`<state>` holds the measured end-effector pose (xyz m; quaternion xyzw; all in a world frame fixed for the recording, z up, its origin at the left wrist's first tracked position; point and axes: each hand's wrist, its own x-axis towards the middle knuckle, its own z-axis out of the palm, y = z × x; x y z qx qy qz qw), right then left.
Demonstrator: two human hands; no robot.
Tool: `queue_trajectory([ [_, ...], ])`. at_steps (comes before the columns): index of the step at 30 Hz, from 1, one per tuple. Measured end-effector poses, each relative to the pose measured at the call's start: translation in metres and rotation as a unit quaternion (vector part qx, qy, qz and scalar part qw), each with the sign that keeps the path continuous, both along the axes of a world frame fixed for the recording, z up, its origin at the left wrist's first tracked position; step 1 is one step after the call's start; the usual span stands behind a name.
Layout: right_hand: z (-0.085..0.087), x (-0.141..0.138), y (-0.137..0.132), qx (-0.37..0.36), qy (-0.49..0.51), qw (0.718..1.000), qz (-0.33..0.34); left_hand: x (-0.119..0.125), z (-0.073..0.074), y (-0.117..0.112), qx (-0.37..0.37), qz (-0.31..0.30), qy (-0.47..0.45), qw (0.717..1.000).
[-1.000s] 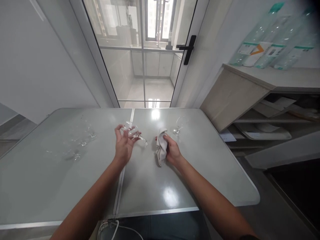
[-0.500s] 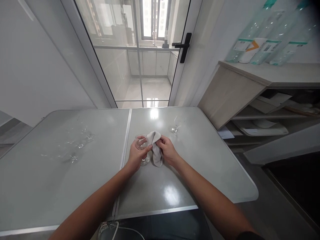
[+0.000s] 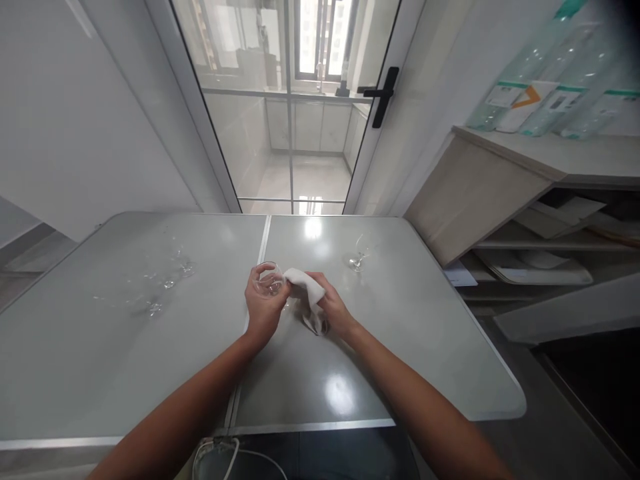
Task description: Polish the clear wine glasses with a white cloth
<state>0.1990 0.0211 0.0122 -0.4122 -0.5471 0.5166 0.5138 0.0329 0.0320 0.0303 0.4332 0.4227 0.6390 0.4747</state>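
My left hand point(image 3: 264, 303) is closed around the bowl of a clear stemmed glass point(image 3: 271, 283), which tilts with its rim toward the upper left. The thumb lies by the edge of a white cloth point(image 3: 306, 288). My right hand point(image 3: 331, 301) grips that cloth, and part of it hangs down toward the table. Cloth and glass meet between the two hands, and the glass's stem and foot are mostly hidden. Another stemmed glass point(image 3: 357, 261) stands apart on the table, to the right and beyond my right hand.
Several clear stemmed glasses point(image 3: 169, 283) are grouped on the left half of the grey table point(image 3: 200, 373). A glass door point(image 3: 295, 100) is beyond the far edge. On the right a wooden shelf unit point(image 3: 500, 173) holds trays, with plastic bottles point(image 3: 540, 100) on top.
My left hand has moved slightly left and tipped the glass, lifting its foot. The cloth has shifted with my right hand. The whole view has turned a little to the left.
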Motion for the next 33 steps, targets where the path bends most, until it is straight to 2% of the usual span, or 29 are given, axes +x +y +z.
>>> queue_trajectory([
  [2, 0.003, 0.003, -0.002, 0.053, -0.047, 0.997, -0.013, -0.002, 0.004, -0.001, 0.010, 0.031, 0.024, 0.999],
  [3, 0.005, 0.004, -0.003, 0.058, -0.043, 0.997, -0.021, -0.003, 0.006, -0.001, 0.013, 0.044, 0.030, 0.998],
  [5, 0.008, 0.004, -0.005, 0.021, 0.011, 1.000, -0.014, -0.004, 0.009, -0.002, 0.016, 0.063, 0.035, 0.997],
  [8, 0.010, 0.000, -0.005, -0.048, 0.105, 0.990, 0.075, -0.006, 0.014, -0.004, 0.013, 0.083, 0.033, 0.996],
  [10, 0.008, -0.004, -0.005, -0.056, 0.103, 0.985, 0.128, -0.006, 0.016, -0.005, 0.011, 0.090, 0.034, 0.995],
  [11, 0.006, -0.007, -0.004, -0.059, 0.090, 0.986, 0.127, -0.007, 0.016, -0.005, 0.008, 0.091, 0.038, 0.995],
  [14, 0.002, -0.009, -0.001, -0.110, 0.093, 0.988, 0.049, -0.009, 0.017, -0.002, 0.000, 0.092, 0.069, 0.993],
  [18, 0.004, 0.002, 0.006, -0.211, 0.190, 0.959, -0.012, -0.017, 0.015, 0.007, 0.018, 0.089, 0.149, 0.985],
  [20, 0.006, 0.011, 0.010, -0.231, 0.213, 0.947, -0.062, -0.022, 0.011, 0.013, 0.036, 0.055, 0.182, 0.981],
  [22, 0.006, 0.018, 0.014, -0.210, 0.223, 0.940, -0.153, -0.026, 0.006, 0.017, 0.049, 0.005, 0.213, 0.976],
  [24, 0.004, 0.022, 0.018, -0.147, 0.206, 0.934, -0.253, -0.029, 0.001, 0.021, 0.063, -0.031, 0.246, 0.967],
  [26, 0.003, 0.023, 0.018, -0.075, 0.144, 0.936, -0.313, -0.030, -0.002, 0.024, 0.092, -0.044, 0.277, 0.956],
  [29, 0.007, 0.020, 0.012, -0.004, 0.033, 0.957, -0.287, -0.030, -0.005, 0.026, 0.133, -0.070, 0.318, 0.936],
  [33, 0.015, 0.014, -0.003, 0.051, 0.029, 0.980, -0.192, -0.030, -0.008, 0.025, 0.142, -0.082, 0.374, 0.913],
])
